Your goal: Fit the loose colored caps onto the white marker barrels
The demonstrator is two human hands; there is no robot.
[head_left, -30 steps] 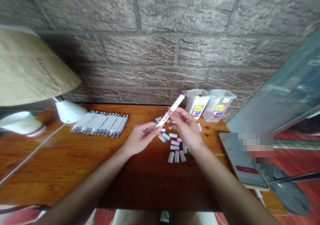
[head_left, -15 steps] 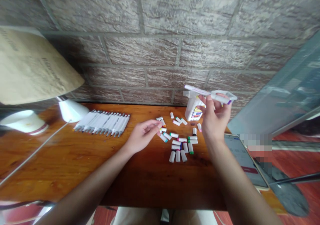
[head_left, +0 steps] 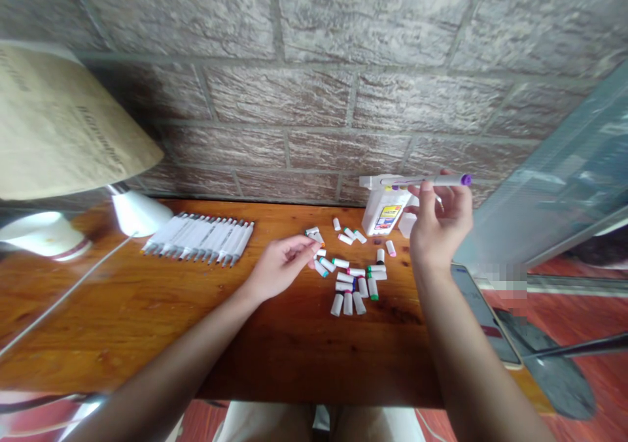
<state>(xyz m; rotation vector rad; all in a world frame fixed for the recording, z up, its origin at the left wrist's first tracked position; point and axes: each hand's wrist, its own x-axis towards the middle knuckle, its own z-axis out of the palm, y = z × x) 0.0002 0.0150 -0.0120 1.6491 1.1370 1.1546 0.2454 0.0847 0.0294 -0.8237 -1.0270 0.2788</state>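
My right hand (head_left: 441, 223) is raised at the right of the table, its fingers closed on a white marker (head_left: 409, 181) with a purple end. The marker lies nearly level in front of a white plastic marker case (head_left: 375, 210) with a yellow label. My left hand (head_left: 282, 265) hovers at the left edge of several loose marker caps (head_left: 343, 287), thumb and fingertips pinched together. Whether a cap sits in that pinch I cannot make out. Left of it, several uncapped markers (head_left: 201, 238) lie side by side in a row, dark tips toward me.
A lamp (head_left: 140, 213) with a paper shade and a paper cup (head_left: 46, 236) stand at the left, with a cord (head_left: 73, 291) crossing the wooden table (head_left: 294, 357). A phone or tablet (head_left: 483, 314) lies by the right edge. The brick wall (head_left: 314, 95) closes off the back.
My right hand has moved a little to the right with the marker, whose purple end now points right and is fully visible. The case shows more behind it. My left hand is almost still.
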